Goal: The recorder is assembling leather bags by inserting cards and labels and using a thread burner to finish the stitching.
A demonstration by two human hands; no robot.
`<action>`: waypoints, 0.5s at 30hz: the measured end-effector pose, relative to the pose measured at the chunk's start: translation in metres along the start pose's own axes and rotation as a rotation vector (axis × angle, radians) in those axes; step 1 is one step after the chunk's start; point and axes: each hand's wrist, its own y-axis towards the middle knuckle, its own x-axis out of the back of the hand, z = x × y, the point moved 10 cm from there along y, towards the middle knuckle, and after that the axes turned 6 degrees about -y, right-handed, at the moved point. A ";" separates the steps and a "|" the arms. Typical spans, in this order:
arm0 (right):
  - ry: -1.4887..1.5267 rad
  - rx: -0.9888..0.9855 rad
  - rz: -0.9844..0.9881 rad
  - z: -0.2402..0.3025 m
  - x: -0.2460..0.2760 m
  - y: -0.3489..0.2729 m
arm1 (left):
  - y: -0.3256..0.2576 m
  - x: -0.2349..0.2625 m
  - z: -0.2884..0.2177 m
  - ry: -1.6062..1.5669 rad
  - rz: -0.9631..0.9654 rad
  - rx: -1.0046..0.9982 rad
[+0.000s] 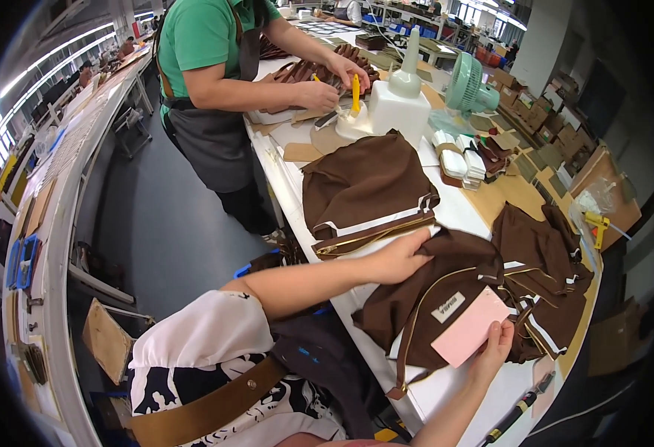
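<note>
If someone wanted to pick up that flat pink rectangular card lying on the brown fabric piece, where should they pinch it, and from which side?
Probably by its lower corner, from the near side. The flat pink rectangular card lies tilted on the brown fabric piece, and that corner juts past the cloth, so a thumb can slip under it. The right hand already pinches there, while the left hand presses the fabric flat.

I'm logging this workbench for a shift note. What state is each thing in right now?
Left hand: flat, pressing the brown fabric piece.
Right hand: fingers pinching the pink card.
Pink card: held tilted over the fabric.
Brown fabric piece: spread on the table, zipper open.
Second brown piece: lying folded, untouched.
Green fan: upright; running or not, cannot tell.
Co-worker's hands: handling brown strips.
</note>
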 end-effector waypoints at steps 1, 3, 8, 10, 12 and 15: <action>0.001 -0.007 0.003 0.006 -0.006 -0.003 | 0.007 0.009 -0.008 0.033 -0.001 -0.036; 0.100 -0.034 -0.118 0.019 0.001 -0.009 | 0.023 0.031 -0.033 0.163 -0.021 -0.074; 0.070 -0.011 -0.166 0.008 0.032 0.002 | 0.067 0.120 -0.090 0.281 -0.156 0.087; 0.086 -0.051 -0.148 -0.007 0.020 0.012 | 0.096 0.169 -0.084 0.408 -0.023 -0.128; -0.017 -0.116 -0.133 -0.017 0.008 0.017 | 0.116 0.224 -0.039 0.915 -0.007 -0.001; -0.244 -0.085 -0.146 -0.021 0.014 0.019 | 0.113 0.247 0.014 1.030 0.039 0.117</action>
